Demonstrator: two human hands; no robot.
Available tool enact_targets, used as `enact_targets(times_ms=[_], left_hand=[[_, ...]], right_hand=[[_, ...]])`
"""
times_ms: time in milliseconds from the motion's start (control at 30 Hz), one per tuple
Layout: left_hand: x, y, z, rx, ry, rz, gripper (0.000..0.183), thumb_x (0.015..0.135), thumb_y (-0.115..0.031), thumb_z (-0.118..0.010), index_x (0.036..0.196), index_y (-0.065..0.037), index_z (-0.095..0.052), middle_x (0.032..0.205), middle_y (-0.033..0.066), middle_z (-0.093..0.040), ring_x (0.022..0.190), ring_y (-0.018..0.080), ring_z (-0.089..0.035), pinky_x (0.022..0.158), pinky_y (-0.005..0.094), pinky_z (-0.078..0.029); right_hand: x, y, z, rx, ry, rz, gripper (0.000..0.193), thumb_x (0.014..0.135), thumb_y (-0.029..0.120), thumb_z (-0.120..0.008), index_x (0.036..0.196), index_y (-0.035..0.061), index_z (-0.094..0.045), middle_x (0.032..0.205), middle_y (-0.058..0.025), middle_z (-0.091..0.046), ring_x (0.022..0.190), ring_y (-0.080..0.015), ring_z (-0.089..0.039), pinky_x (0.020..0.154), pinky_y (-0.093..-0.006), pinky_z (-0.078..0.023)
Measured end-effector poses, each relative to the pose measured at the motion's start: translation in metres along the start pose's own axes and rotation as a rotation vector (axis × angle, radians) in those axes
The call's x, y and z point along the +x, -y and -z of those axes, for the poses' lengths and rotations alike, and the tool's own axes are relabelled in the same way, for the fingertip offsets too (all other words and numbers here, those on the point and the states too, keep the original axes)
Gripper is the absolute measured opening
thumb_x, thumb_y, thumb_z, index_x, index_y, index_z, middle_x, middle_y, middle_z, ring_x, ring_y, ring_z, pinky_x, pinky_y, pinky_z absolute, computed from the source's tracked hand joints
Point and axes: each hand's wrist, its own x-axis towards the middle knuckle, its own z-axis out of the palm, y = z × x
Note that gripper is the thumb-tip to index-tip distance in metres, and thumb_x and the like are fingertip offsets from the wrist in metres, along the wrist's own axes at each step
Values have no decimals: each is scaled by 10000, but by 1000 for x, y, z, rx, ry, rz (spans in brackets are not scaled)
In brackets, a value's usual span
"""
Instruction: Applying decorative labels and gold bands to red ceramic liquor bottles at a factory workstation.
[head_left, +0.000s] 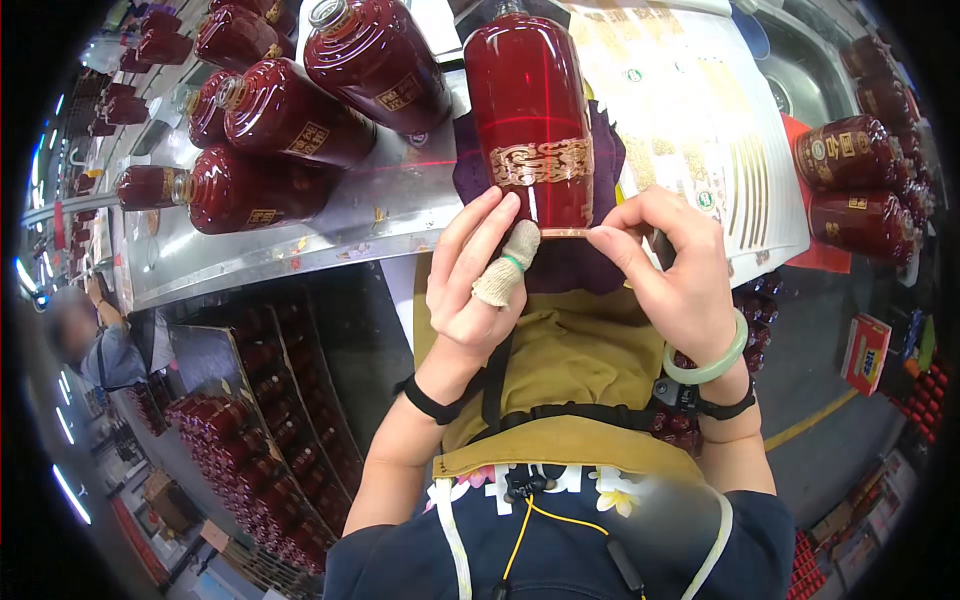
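Note:
A large bottle of dark red liquid (525, 85) lies with its base toward me, a gold ornamental band (543, 162) across its lower part. Under it is a dark purple cloth (605, 150). My left hand (475, 265) rests against the bottle's lower left side, fingers stretched out. Its thumb, in a beige knitted cover with a green band (505, 268), is at the base. Thumb and forefinger of my right hand (672, 262) pinch together at the base's right corner. Whether they hold the thin edge line there or something else, I cannot tell.
Several similar bottles (290, 115) stand on the metal table (375, 215) at left. Sheets of gold decorations (740, 190) lie at right, beside more bottles (855, 222) on red. Racks of bottles (235, 465) are below left. Another person (110, 345) is at far left.

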Motion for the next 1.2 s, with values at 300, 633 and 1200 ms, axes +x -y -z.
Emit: enact_targets(times_ms=[300, 633, 1200], left_hand=[[0, -5, 1, 12, 47, 36, 122, 835, 98, -749, 890, 64, -645, 1183, 233, -733, 1100, 427, -711, 865, 463, -653], [-4, -14, 1, 266, 70, -48, 252, 823, 15, -798, 1073, 0, -770, 1332, 178, -672, 1175, 345, -639, 964, 428, -567], [6, 5, 2, -223, 173, 432, 812, 672, -64, -921, 1418, 19, -612, 1505, 237, -563, 1338, 410, -575, 1109, 477, -458]], right_hand=[[0, -15, 6, 16, 30, -62, 120, 919, 66, -753, 887, -32, -691, 794, -61, -642, 685, -122, -542, 646, -285, -427], [2, -16, -1, 10, -13, -34, 154, 905, 123, -783, 871, -10, -715, 752, -105, -645, 628, -202, -552, 608, -341, -434], [1, -10, 8, -15, 51, -74, 136, 858, 120, -827, 859, 15, -741, 745, -59, -636, 645, -155, -545, 615, -313, -418]])
